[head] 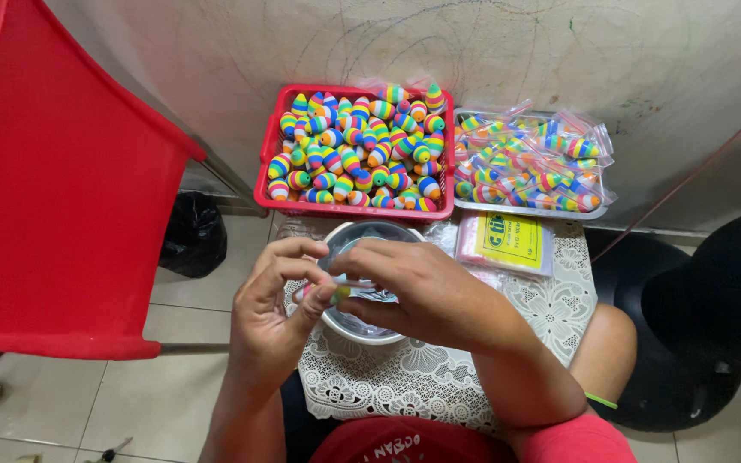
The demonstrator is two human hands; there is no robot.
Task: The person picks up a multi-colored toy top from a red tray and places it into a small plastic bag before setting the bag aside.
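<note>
Both my hands meet over the round steel bowl (346,328). My left hand (272,309) and right hand (426,296) pinch one small clear plastic bag (349,289), its long axis running sideways between my fingertips, hands equally near. One red plastic basket (269,163) and one metal tray (465,206) lie beyond.

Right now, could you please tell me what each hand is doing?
Left hand: fingers pinched on a small clear bag above the metal bowl.
Right hand: closed on the same bag.
</note>
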